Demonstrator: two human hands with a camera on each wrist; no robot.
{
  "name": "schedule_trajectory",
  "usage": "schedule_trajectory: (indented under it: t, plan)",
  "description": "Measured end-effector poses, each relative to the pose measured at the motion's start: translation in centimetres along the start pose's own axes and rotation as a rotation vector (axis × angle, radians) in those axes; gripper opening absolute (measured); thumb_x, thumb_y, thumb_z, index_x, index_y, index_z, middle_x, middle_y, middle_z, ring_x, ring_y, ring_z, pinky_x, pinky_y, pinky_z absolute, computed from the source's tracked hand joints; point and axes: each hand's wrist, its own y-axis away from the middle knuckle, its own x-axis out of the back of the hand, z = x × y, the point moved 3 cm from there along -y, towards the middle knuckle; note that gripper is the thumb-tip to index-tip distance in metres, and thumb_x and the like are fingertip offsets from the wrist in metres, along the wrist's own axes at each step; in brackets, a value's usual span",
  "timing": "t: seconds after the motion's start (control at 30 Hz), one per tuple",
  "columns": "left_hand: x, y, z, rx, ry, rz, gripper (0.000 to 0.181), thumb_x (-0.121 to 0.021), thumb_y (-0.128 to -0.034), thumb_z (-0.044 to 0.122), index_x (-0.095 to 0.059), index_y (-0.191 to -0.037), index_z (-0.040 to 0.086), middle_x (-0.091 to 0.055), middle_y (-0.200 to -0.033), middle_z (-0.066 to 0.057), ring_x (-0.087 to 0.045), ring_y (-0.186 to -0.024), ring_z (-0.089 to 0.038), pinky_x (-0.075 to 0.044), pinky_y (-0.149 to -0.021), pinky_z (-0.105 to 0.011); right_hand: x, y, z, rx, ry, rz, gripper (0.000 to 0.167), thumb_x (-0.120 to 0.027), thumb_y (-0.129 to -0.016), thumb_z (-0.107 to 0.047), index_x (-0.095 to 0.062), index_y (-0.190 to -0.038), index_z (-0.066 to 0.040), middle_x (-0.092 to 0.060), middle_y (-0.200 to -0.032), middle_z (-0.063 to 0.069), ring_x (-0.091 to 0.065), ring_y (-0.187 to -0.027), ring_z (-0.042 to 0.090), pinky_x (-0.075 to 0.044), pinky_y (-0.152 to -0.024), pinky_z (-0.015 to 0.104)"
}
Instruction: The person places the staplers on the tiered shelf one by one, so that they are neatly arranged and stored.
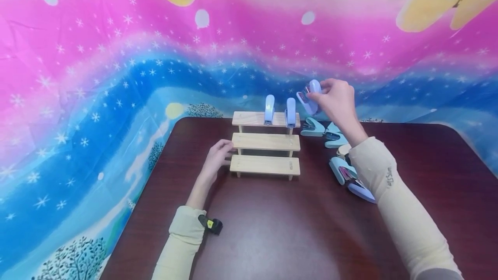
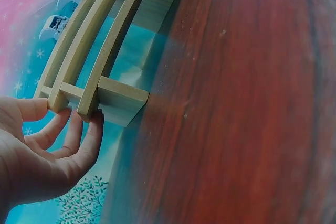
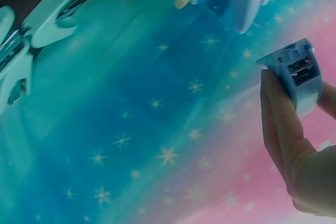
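A three-tier wooden rack (image 1: pixel 266 165) stands on the dark table. On its top tier two lavender staplers (image 1: pixel 269 109) (image 1: pixel 290 112) stand apart from each other. My right hand (image 1: pixel 337 100) holds another lavender stapler (image 1: pixel 312 94) in the air, to the right of the top tier; in the right wrist view the fingers pinch this stapler (image 3: pixel 303 74) from both sides. At the rack's left end is my left hand (image 1: pixel 216 157). The left wrist view shows the left hand (image 2: pixel 58 156) with bent fingers and thumb touching the ends of the rack's boards (image 2: pixel 86 100).
On the table (image 1: pixel 264 228) right of the rack lie several mint staplers (image 1: pixel 312 127), one with pink inside (image 1: pixel 342 170), and a lavender one (image 1: pixel 362 191) partly under the right sleeve. A cream round object (image 1: pixel 344 150) lies among them. A patterned cloth (image 1: pixel 218 68) hangs behind.
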Motion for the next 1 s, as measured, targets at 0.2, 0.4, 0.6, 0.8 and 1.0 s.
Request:
schedule_trajectory:
  t: [0.2,0.4,0.6,0.8,1.0]
  plan:
    - [0.0,-0.1,-0.1,-0.004,0.019,0.006,0.025,-0.057,-0.1056,0.019,-0.063,-0.12,-0.001,-0.064,-0.124,-0.028,-0.066,-0.108,-0.034,-0.058,-0.081,-0.039,-0.6,-0.4,-2.0,-0.015,-0.067,-0.012,0.052,-0.074,-0.095,-0.025,-0.063,-0.137,0.003,-0.071,-0.117,0.026,-0.071,-0.098,0.036,-0.056,-0.063,0.02]
    - [0.0,-0.3,-0.4,-0.007,0.046,-0.006,0.025,-0.056,-0.1058,0.019,-0.063,-0.118,-0.002,-0.064,-0.124,-0.03,-0.065,-0.114,-0.038,-0.057,-0.077,-0.035,-1.7,-0.7,-4.0,-0.064,-0.156,-0.07,0.048,-0.069,-0.096,-0.018,-0.062,-0.139,0.003,-0.069,-0.125,0.024,-0.069,-0.104,0.032,-0.059,-0.071,0.026]
    - [0.0,-0.2,-0.3,0.001,0.054,-0.002,0.025,-0.057,-0.1056,0.021,-0.064,-0.118,-0.001,-0.064,-0.124,-0.029,-0.065,-0.115,-0.038,-0.056,-0.077,-0.034,-3.5,-1.2,-5.3,-0.09,-0.173,-0.121,0.044,-0.072,-0.093,-0.015,-0.065,-0.132,0.004,-0.069,-0.122,0.021,-0.066,-0.102,0.027,-0.06,-0.081,0.037]
    - [0.1,-0.4,-0.3,-0.006,0.055,-0.002,0.027,-0.055,-0.1059,0.021,-0.063,-0.119,0.0,-0.064,-0.126,-0.029,-0.063,-0.119,-0.041,-0.055,-0.077,-0.033,-6.1,-2.1,-6.4,-0.078,-0.145,-0.149,0.044,-0.076,-0.092,-0.014,-0.064,-0.13,0.005,-0.07,-0.123,0.021,-0.071,-0.103,0.029,-0.061,-0.08,0.036]
    - [-0.1,-0.5,-0.6,-0.004,0.051,0.003,0.025,-0.055,-0.106,0.022,-0.064,-0.116,0.0,-0.066,-0.121,-0.026,-0.065,-0.115,-0.038,-0.054,-0.075,-0.032,-8.9,-2.3,-6.9,-0.034,-0.123,-0.153,0.054,-0.08,-0.092,-0.016,-0.06,-0.139,0.002,-0.071,-0.121,0.02,-0.074,-0.093,0.026,-0.06,-0.071,0.032]
